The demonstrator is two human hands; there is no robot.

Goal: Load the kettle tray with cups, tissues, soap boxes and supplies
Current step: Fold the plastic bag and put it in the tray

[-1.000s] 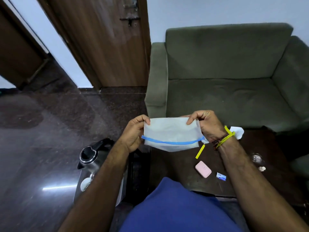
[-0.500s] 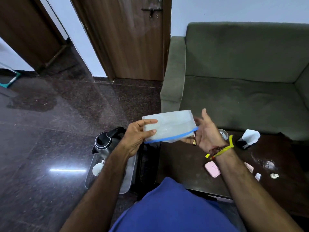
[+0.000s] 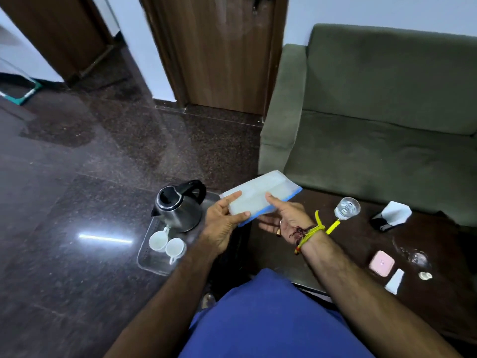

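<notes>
Both the left hand and the right hand hold a white tissue pack above the surface's left edge.

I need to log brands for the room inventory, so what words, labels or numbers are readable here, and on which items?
None can be read.
White packet with the blue edge, held in both hands: no print visible.
Kettle: no label or brand visible.
Two white cups: plain.
Pink box: a faint mark on the lid, too small to read.
Small white sachet: too small and blurred to tell.
</notes>
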